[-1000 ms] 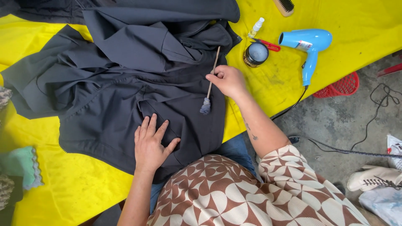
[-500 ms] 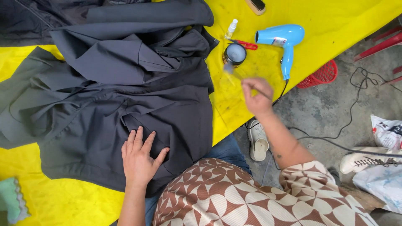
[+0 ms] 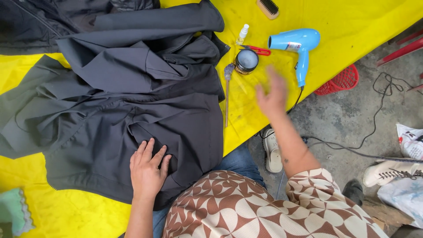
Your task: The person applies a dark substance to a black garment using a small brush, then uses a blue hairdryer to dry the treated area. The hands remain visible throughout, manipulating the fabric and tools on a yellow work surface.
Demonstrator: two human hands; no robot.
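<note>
**Left hand flat on dark jacket, right hand open above the yellow bench**

The left hand (image 3: 147,169) lies palm down with fingers spread on the lower part of a dark grey jacket (image 3: 123,110), pressing the cloth flat and gripping nothing. The jacket is spread, rumpled and folded over itself, across the yellow bench (image 3: 352,22).

The right hand (image 3: 273,94) is blurred, fingers loosely open and empty, raised over the bench edge just right of the jacket. A thin stick-handled brush (image 3: 227,94) lies on the yellow cover beside the jacket's right edge, its grey tuft pointing away from the person, apart from both hands.

Just beyond the brush tip stands a small round dark tin (image 3: 246,61). Behind it lie red-handled scissors (image 3: 257,50) and a small clear spray bottle (image 3: 242,33). A light blue hair dryer (image 3: 297,46) rests to the right of the tin, its cord running off to the concrete floor. A red plastic basket (image 3: 341,80) sits on the floor near the bench edge
</note>
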